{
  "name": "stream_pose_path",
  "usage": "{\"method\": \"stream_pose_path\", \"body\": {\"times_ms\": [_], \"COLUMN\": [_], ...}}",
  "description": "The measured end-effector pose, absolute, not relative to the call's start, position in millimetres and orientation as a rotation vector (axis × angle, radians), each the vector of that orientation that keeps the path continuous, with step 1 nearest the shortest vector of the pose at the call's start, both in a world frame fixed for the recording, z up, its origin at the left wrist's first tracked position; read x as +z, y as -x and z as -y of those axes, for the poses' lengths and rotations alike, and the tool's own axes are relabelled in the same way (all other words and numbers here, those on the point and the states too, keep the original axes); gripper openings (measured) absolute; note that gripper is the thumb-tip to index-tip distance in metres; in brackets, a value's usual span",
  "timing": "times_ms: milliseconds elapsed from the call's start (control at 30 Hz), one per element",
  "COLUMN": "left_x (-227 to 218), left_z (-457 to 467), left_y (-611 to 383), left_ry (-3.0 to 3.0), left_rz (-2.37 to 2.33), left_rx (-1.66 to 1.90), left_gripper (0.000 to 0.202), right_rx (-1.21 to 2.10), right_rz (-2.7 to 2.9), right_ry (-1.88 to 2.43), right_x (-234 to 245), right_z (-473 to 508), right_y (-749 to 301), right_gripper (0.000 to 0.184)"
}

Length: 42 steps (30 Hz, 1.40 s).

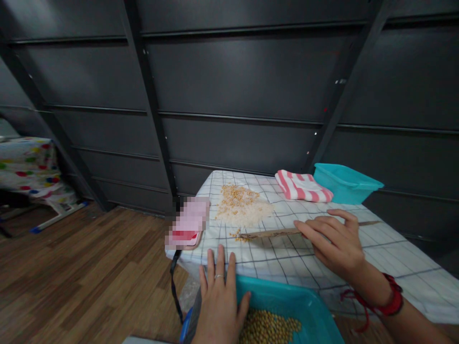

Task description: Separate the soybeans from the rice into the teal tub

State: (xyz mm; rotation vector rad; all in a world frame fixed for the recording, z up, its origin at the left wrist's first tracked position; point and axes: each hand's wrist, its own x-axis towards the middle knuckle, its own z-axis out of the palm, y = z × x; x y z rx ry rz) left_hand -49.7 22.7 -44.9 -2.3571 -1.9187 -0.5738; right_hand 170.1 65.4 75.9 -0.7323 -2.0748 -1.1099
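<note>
My left hand (pixel 219 298) rests with its fingers stretched out on the rim of a teal tub (pixel 287 298) at the table's near edge; the tub holds yellowish beans (pixel 268 327). My right hand (pixel 332 239) lies over a thin brown wooden stick (pixel 268 233), its fingers curled onto it. The stick lies flat on the checked white tablecloth (pixel 376 248). Beyond the stick sits a mixed pile of white rice and yellow beans (pixel 242 205), and a few loose beans (pixel 236 234) lie at the stick's left end.
A red-and-white striped cloth (pixel 303 186) and a second teal tub (pixel 346 184) sit at the table's far edge. A blurred pink object (pixel 188 224) with a black strap hangs at the left corner. Dark metal wall behind, wooden floor left, a polka-dot covered thing (pixel 30 167) far left.
</note>
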Motion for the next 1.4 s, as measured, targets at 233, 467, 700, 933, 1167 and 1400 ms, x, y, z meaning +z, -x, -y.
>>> {"method": "stream_pose_path", "body": {"times_ms": [233,467,700,933,1167,1400], "left_x": [-36,-43,-41,-33,-27,-26], "left_z": [-21,-21,-21,-20,-20,-20], "left_y": [52,55,54,55,55,51], "left_ry": [2.422,2.428,2.413,2.467,2.490,2.488], "left_rz": [1.938,1.898,1.911,1.961,1.992,2.002], "left_rx": [-0.491,-0.543,-0.550,-0.494,-0.502,-0.477], "left_gripper": [0.059,0.060,0.059,0.059,0.060,0.059], "right_rx": [-1.106,-1.132,-1.110,-1.089,-0.952,-1.004], "right_rz": [2.087,2.094,2.088,2.110,2.142,2.110], "right_ry": [0.724,0.728,0.724,0.738,0.798,0.831], "right_x": [76,81,77,75,76,79], "right_z": [-66,-59,-62,-55,-33,-29], "right_y": [-169,-170,-170,-170,-174,-180], "right_gripper": [0.023,0.029,0.023,0.028,0.033,0.028]}}
